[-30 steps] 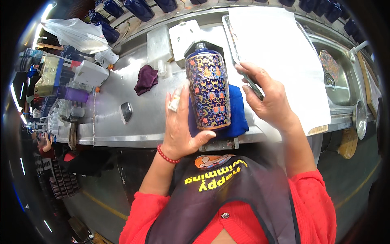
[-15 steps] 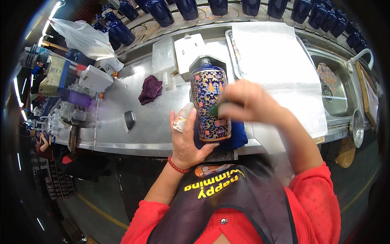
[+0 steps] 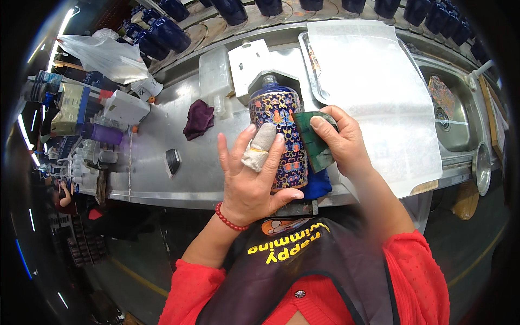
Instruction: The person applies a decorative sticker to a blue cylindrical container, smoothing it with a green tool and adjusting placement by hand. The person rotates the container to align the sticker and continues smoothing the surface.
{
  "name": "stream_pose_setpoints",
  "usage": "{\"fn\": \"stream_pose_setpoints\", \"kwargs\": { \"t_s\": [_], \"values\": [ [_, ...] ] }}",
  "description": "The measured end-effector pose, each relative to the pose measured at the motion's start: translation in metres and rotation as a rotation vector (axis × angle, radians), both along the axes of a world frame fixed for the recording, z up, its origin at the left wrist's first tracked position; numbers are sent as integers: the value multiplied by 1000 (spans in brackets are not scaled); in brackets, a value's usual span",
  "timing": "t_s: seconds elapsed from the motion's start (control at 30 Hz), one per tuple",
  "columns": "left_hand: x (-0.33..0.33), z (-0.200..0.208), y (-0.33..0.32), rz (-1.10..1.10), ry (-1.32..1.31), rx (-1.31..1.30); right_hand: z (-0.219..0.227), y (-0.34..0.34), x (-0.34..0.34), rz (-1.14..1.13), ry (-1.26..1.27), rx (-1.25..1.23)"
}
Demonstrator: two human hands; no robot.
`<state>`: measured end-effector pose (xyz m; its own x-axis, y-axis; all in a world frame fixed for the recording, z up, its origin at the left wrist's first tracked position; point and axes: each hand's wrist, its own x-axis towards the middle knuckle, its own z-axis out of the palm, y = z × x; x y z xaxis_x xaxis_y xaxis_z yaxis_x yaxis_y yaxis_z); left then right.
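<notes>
A dark blue bottle (image 3: 290,138) with a colourful floral pattern lies on its side, its neck pointing away from me. My left hand (image 3: 252,168) rests over the bottle's left side with fingers spread; one finger is wrapped in a whitish cloth cover (image 3: 261,146). On the other side, my right hand (image 3: 344,141) pinches a flat green scraper (image 3: 314,140) between thumb and fingers, its edge close to the bottle's right side. Whether that edge touches the pattern I cannot tell. Blue cloth (image 3: 318,185) shows beneath the bottle's lower right.
White paper sheets (image 3: 374,97) cover a tray right of the bottle, beside a metal sink (image 3: 455,124). Left lie a purple rag (image 3: 198,119) and a small black object (image 3: 173,161). Behind are a clear plastic box (image 3: 215,73) and several blue bottles (image 3: 229,10) on a conveyor.
My right hand has moved from over the bottle to its right side, bringing the scraper into plain view. My left hand has shifted further onto the bottle, its fingers spread wider.
</notes>
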<state>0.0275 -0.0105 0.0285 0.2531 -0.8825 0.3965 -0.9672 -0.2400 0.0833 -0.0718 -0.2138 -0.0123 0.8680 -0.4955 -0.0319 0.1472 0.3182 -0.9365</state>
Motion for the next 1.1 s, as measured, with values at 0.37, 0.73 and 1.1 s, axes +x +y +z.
{"fn": "stream_pose_setpoints", "kwargs": {
  "t_s": [0.37, 0.73, 1.1],
  "values": [
    [-4, 6, -11, 18, -7, 34, -11, 5, 1, -35, 9, -48],
    [5, -6, -10, 13, 212, -181, -9, 7, 1, -36, 24, -64],
    [5, 6, -13, -37, 229, -117, -9, 7, 2, -41, 51, -97]
  ]
}}
